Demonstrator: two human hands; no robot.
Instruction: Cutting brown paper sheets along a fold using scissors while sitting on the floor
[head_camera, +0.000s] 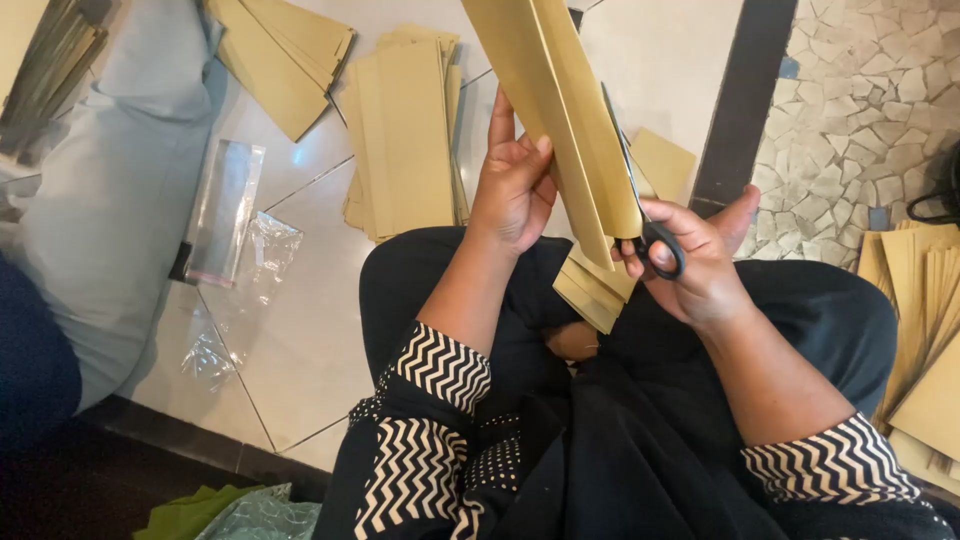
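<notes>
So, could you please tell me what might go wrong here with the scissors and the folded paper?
The left hand grips the folded tan paper close beside the scissors in the right hand, so the fingers could be nicked. The long sheet stands up unsupported and may flex, skewing the cut. Cut pieces on the lap could slide off.

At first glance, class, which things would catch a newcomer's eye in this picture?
At centre, the left hand holds up a long folded sheet of tan paper, while the right hand works black-handled scissors along its edge. Behind, a stack of tan paper strips lies on the pale tiled floor.
</notes>
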